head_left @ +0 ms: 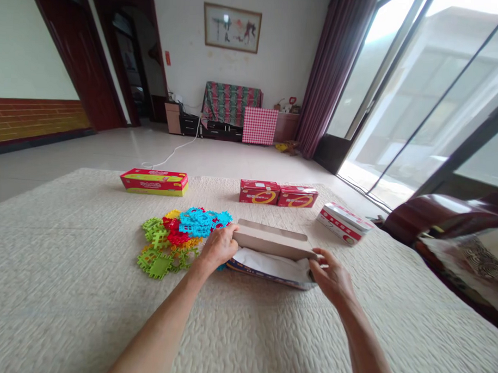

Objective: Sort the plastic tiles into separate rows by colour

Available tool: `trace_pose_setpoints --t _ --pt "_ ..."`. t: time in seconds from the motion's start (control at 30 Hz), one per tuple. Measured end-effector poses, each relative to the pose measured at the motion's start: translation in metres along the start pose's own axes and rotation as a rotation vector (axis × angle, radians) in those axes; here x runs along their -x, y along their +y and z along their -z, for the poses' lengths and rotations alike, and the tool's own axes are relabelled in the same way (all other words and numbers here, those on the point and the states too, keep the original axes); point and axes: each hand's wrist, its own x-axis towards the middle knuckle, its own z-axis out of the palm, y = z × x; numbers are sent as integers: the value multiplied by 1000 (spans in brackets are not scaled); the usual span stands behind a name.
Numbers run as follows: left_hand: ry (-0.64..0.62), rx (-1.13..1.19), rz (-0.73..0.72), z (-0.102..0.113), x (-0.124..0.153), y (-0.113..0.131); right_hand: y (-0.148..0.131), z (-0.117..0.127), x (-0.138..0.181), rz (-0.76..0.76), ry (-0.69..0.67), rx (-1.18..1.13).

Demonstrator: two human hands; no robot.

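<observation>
An opened cardboard box [271, 243] lies in front of me with its lid raised, showing a plain grey-brown inside. White material [271, 263], perhaps cloth or paper, lines its bottom. My left hand [220, 244] pinches the lid's left corner between thumb and fingers. At the lid's right corner, my right hand [331, 271] grips the cardboard with thumb and fingertips. Just left of the box is a pile of plastic interlocking pieces: blue ones [201, 223], red ones [176, 233] and green ones [160, 265], with some yellow and orange among them.
A long red and yellow box [154, 182] stands at the far left of the quilted cover [86, 289]. Two red boxes [259, 192] sit side by side at the back. A white and red box [344, 223] lies to the right, near a dark wooden armrest [419, 214].
</observation>
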Motion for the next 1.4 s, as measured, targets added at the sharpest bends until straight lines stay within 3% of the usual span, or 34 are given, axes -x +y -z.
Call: trace_pose_setpoints --t 0.2,0.33,0.47,0.7,0.93,1.23,1.4 --pt "75 -48 104 14 1 2 19 19 -9 -73 26 12" --pt "30 -105 161 15 2 -1 25 23 -10 -133 -19 -79" --pt "6 -58 135 11 1 -1 18 25 -8 -108 83 -168" --pt "185 200 159 18 -5 -7 7 23 -1 -5 45 -390" --pt "23 627 129 9 -6 -3 10 12 -3 -12 56 -294" --pt "-7 341 128 -9 -4 -2 13 -2 -5 75 -14 -530" --pt "-7 321 115 -10 -5 -2 9 2 -3 8 -21 -703"
